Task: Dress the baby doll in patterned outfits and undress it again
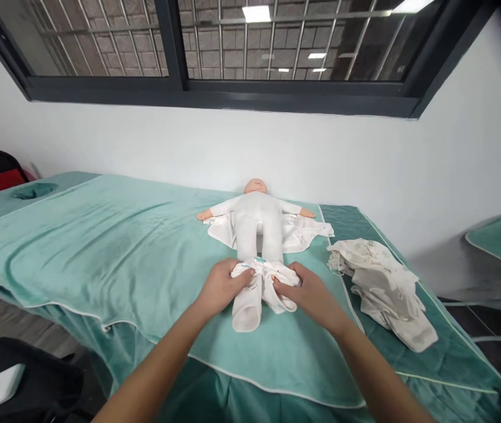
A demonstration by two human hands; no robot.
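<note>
A baby doll (259,211) with a white cloth body lies on its back on the green-covered bed, head toward the wall and arms spread. Beneath its back and arms a white baby shirt (305,232) is spread out. At the doll's feet I hold small white baby pants (246,311), the waist bunched around the lower legs; the feet are hidden. My left hand (224,286) pinches the left side of the pants between thumb and fingers. On the other side my right hand (309,291) grips the waistband the same way. The pant legs hang toward me.
A crumpled pile of white printed baby clothes (380,288) lies on the darker green cover to the right. Behind the bed are a white wall (144,144) and a barred window. A black chair (34,376) with a white object stands at lower left.
</note>
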